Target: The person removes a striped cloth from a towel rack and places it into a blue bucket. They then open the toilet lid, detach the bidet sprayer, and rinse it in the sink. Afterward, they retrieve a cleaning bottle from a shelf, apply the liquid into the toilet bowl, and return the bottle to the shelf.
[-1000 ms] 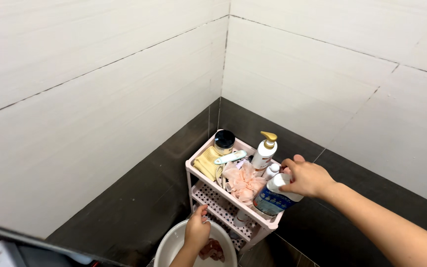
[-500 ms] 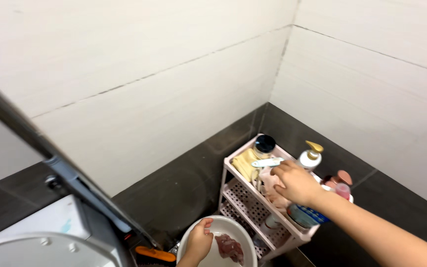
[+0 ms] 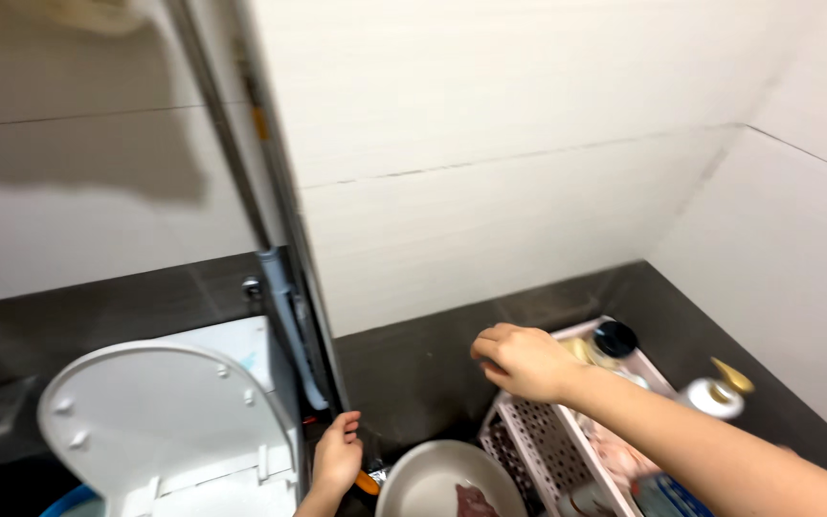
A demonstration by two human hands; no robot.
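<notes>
Above the rack: right hand [image 3: 525,362] is held loosely curled, nothing seen pinched.
Left hand [image 3: 337,458]: fingers spread, laid by the white basin [image 3: 423,483].
Rack [image 3: 538,450]: pink, perforated.

Two hands are showing: one left hand [image 3: 337,458] just left of the pink rack [image 3: 528,442], and one right hand [image 3: 523,361] above its near end. One pink rack is standing in the corner. On its top shelf one dark-lidded jar [image 3: 614,341] and one white pump bottle [image 3: 717,394] are sitting. One white basin [image 3: 423,486] is lying just left of the rack, and one raised toilet lid [image 3: 155,414] is showing far left of it.
</notes>
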